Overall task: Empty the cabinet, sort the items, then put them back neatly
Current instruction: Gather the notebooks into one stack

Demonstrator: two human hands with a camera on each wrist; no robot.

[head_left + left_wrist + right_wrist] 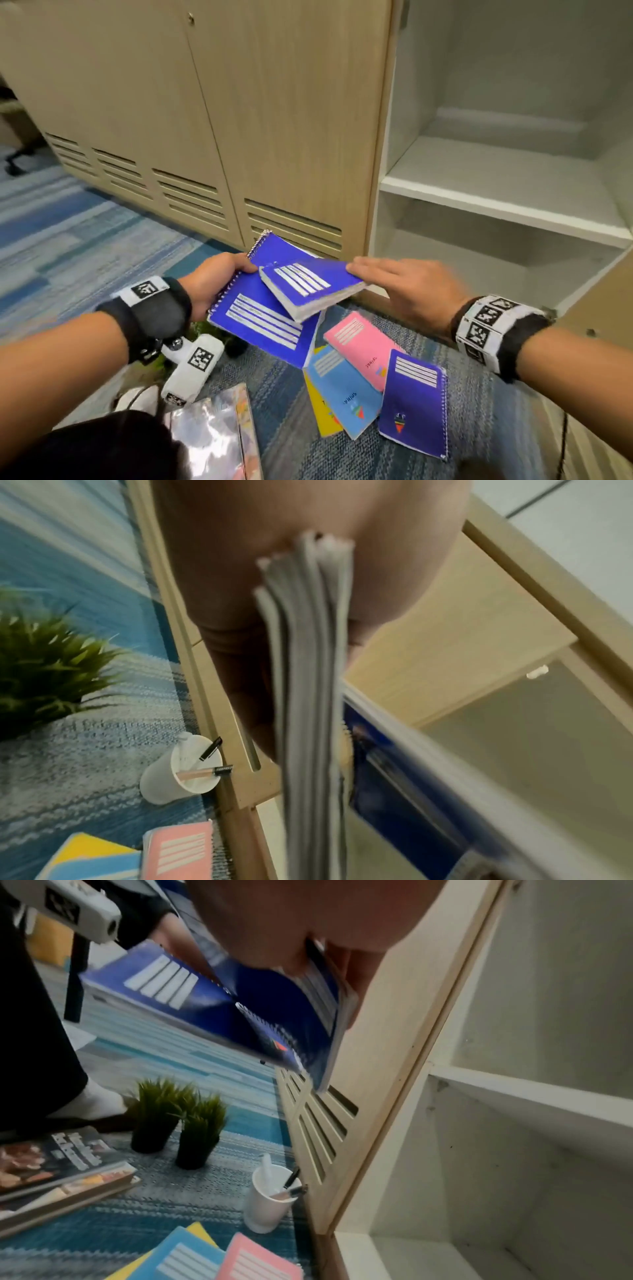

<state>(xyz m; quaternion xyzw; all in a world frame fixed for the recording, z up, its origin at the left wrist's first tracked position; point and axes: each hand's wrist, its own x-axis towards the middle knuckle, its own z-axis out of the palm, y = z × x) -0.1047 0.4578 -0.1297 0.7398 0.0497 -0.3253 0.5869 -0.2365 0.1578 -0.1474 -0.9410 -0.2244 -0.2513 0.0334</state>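
Our left hand (219, 281) grips the big blue spiral notebook (260, 318) by its binding edge, held flat as a tray. Our right hand (394, 287) pinches a smaller, thicker blue pad (308, 286) at its far-right end, laying it on top, prob. sorting blues together. Near us on the carpet (85, 219): 4 more notebooks, i.e. 1 pink (359, 346), 1 light blue (342, 390), 1 yellow (323, 411), 1 blue (414, 401); 2 potted plants (178, 1123), 1 cup w/ pens (270, 1199). The cabinet (496, 178), far right, has bare shelves.

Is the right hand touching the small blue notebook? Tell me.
Touching. The head view shows the right hand with fingers laid on the small blue notebook.
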